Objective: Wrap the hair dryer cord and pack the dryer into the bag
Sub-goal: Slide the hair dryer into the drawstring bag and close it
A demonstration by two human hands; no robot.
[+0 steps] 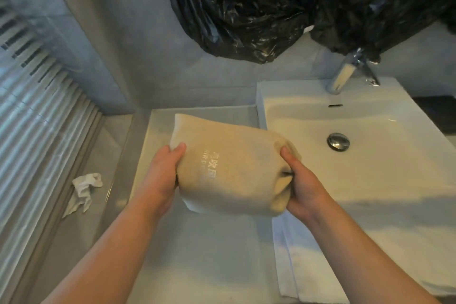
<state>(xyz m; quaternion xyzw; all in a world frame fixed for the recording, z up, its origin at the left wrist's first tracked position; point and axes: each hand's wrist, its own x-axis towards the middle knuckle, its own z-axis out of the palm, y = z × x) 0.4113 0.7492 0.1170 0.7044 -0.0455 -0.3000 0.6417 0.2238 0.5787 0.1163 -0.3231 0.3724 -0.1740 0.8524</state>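
A beige cloth bag [229, 168] with pale printed lettering bulges as if full and is held above the grey counter [197, 254], left of the sink. My left hand [160, 180] grips its left side, thumb on top. My right hand [303, 185] grips its right end, where the fabric bunches inward. The hair dryer and its cord are hidden; nothing of them shows outside the bag.
A white basin [370, 168] with a chrome drain [338, 141] and faucet [345, 71] lies to the right. A black plastic bag [283, 2] hangs above. A white towel [303, 266] drapes over the counter's front. A crumpled white cloth [84, 190] lies on the floor at left.
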